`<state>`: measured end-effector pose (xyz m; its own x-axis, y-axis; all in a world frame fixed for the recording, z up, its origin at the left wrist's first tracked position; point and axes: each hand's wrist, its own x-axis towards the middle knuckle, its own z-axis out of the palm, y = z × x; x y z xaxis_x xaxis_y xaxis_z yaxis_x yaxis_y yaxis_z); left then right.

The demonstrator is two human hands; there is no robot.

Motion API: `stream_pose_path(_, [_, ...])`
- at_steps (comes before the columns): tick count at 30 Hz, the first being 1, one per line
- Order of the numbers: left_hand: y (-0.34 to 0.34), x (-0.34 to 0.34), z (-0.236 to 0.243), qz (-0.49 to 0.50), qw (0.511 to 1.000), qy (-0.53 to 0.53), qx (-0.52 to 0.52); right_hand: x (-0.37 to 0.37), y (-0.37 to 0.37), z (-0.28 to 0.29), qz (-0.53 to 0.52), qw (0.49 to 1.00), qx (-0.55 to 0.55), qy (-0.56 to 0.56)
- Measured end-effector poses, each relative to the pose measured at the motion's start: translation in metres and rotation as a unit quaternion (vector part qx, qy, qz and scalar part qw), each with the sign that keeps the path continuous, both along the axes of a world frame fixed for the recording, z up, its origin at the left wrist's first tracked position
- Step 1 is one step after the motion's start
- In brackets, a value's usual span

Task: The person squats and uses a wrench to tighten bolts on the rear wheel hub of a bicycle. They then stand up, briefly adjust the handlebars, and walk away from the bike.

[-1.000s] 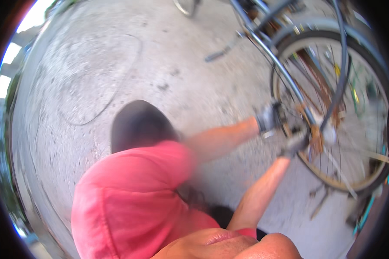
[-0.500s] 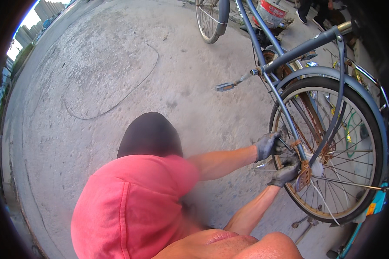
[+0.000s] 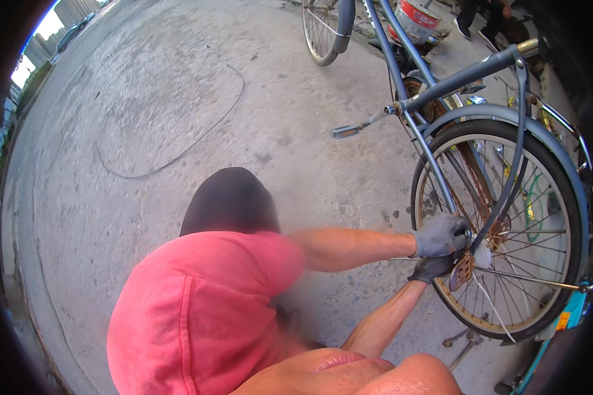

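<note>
A blue-grey bicycle stands at the right, its rear wheel (image 3: 418, 191) within reach. My left hand (image 3: 440, 236), in a grey glove, is closed at the rear axle end, over the lower end of the frame tube (image 3: 436, 164). Whatever sits in its fingers is hidden. Just below it my right hand (image 3: 432, 268), in a dark glove, has its fingers curled beside a rusty, perforated metal bracket (image 3: 462, 271). Its fingertips are partly covered, so what they grip does not show. A white part (image 3: 483, 257) is visible at the hub behind the bracket.
A crank with a pedal (image 3: 344, 132) juts out to the left of the frame. Metal tools (image 3: 464, 345) lie on the concrete below the wheel. Farther off are a thin cable (image 3: 197, 141), a red-and-white bucket (image 3: 416, 21) and a person's legs (image 3: 471, 16). Turquoise tubing (image 3: 573, 313) is at the right.
My left hand has moved right and down along the frame tube to the axle end, closer to my right hand. My right hand has shifted slightly left and down.
</note>
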<state>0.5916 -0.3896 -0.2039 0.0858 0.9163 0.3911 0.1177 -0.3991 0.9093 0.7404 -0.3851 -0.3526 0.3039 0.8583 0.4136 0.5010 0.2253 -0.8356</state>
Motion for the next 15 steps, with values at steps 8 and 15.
stream_pose_path(8, [-0.011, -0.024, 0.011, -0.013, 0.999, -0.010, 0.029, -0.051, -0.020, 0.064, -0.030, 0.986, -0.085, 0.138])
stream_pose_path(15, [0.028, -0.051, -0.033, 0.006, 0.958, -0.249, -0.140, -0.037, -0.017, 0.062, 0.041, 0.945, -0.049, 0.320])
